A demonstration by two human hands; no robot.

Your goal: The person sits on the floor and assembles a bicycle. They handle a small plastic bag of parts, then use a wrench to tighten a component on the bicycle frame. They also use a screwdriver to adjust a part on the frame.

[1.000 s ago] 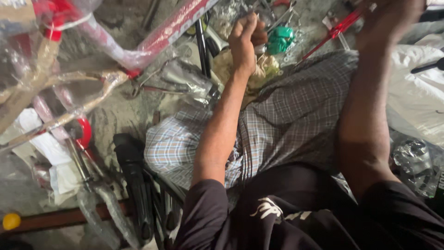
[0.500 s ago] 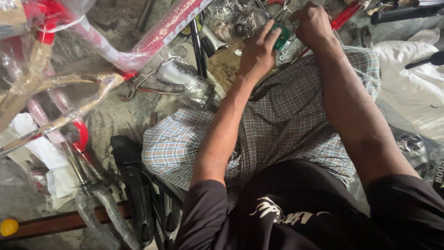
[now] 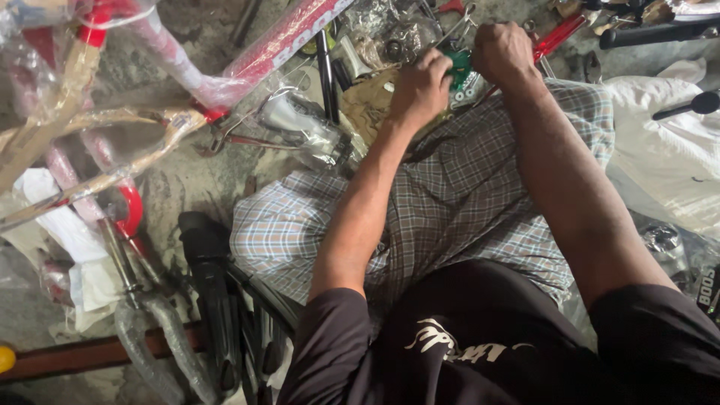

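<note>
Concrete floor [image 3: 187,180] at frame left carries a plastic-wrapped red bicycle frame [image 3: 247,67]. Top centre, I see my left hand [image 3: 421,88] and right hand [image 3: 504,51] both clenched on a small green part [image 3: 459,66].

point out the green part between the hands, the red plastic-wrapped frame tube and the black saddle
green part [image 3: 459,67], head view, on its green face showing between the two hands
red plastic-wrapped frame tube [image 3: 281,45], head view, midway along the wrapped tube
black saddle [image 3: 202,247], head view, on its upper black surface
</note>
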